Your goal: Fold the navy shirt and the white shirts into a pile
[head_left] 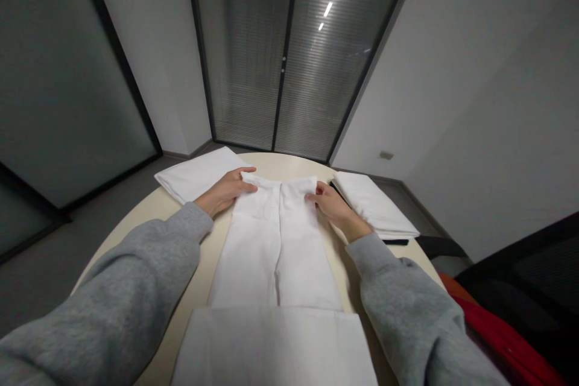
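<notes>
White cloth (253, 247) between both hands (227, 190) over table (136, 226)

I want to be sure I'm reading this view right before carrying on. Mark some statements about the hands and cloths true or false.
1. The left hand and right hand both touch the white garment. True.
2. The sleeves are red. False: both sleeves are grey.
3. Something black shows under the right folded cloth. True.
4. The left folded cloth lies on the floor. False: the left folded cloth rests on the table.
</notes>
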Motion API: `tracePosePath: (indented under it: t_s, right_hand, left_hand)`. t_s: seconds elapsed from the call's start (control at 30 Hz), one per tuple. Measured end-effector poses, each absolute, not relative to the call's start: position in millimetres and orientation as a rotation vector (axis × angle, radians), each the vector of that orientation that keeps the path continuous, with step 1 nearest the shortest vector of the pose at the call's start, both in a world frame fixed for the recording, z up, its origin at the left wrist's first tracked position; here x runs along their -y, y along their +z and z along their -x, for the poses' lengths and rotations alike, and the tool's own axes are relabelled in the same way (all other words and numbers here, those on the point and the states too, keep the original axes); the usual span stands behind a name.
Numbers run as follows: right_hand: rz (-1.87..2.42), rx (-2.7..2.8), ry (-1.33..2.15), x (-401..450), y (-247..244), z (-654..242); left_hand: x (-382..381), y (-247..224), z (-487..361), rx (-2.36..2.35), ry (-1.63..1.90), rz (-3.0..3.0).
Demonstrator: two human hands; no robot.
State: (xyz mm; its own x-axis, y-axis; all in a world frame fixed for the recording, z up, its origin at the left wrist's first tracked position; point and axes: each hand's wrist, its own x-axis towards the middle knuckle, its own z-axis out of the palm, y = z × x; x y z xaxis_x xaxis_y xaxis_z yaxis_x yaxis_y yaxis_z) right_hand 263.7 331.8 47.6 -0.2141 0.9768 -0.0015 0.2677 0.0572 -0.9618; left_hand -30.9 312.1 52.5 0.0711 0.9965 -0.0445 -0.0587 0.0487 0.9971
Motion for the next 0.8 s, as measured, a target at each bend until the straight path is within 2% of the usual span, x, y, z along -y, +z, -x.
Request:
tracePosePath:
  t_s: [0.13,0.27,0.43,0.57,0.8]
  right_hand:
    - [1.173,1.722,1.086,-295,73,-276]
    - [0.963,2.029,0.853,-236,72,-303]
    - [0.781,2.381,0.59,-172,47,-324]
    - [0.788,2.507,0.515,-158,42,-322]
    - [0.791,2.586,0.538,-162,46,-323]
  left_hand:
    - [-282,83,35,-1.06,1.214,-1.448]
    - [-220,98,37,-1.102,1.129,-1.858]
    - [-142,59,42,-0.997,0.92,-2.375]
    - [-118,31,47,-0.955,0.819,-2.554]
    - [-107,34,42,-1.11,0.801,-2.519]
